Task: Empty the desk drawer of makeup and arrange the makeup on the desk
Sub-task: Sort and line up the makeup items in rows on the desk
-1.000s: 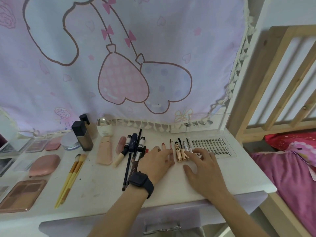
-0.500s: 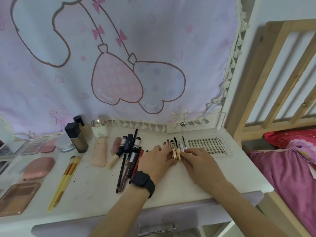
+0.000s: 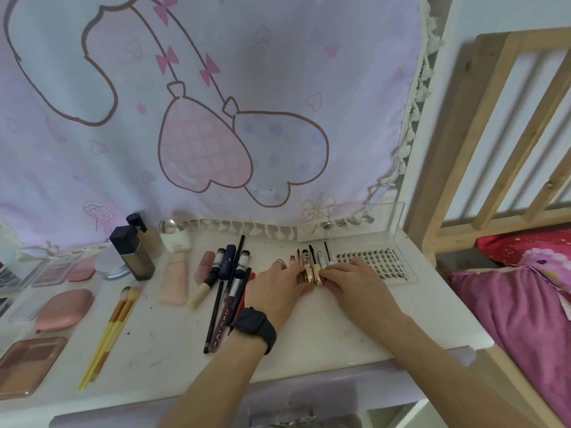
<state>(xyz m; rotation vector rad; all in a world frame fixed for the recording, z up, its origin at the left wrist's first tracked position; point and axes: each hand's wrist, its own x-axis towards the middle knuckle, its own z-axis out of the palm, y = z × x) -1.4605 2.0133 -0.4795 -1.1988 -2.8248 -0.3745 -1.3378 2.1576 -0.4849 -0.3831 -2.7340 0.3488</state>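
Note:
Makeup lies in rows on the white desk (image 3: 340,335). A cluster of small gold and black mascara tubes and wands (image 3: 311,264) lies at the middle back. My left hand (image 3: 278,287), with a black watch on its wrist, touches the cluster from the left with its fingertips. My right hand (image 3: 355,284) presses against it from the right, fingers flat on the desk. Right of the hands lies a lash tray (image 3: 381,262). The drawer front (image 3: 293,409) shows at the bottom edge; I cannot see inside it.
Left of my hands lie pencils and liners (image 3: 228,288), a peach tube (image 3: 174,279), yellow brushes (image 3: 111,329), a dark foundation bottle (image 3: 133,256), a pink compact (image 3: 63,308) and a brown palette (image 3: 27,364). A pink curtain (image 3: 216,118) hangs behind. A bed (image 3: 525,304) stands right.
My right hand moved left from the desk near the lash tray to the small tubes. Both hands now squeeze the cluster together between them.

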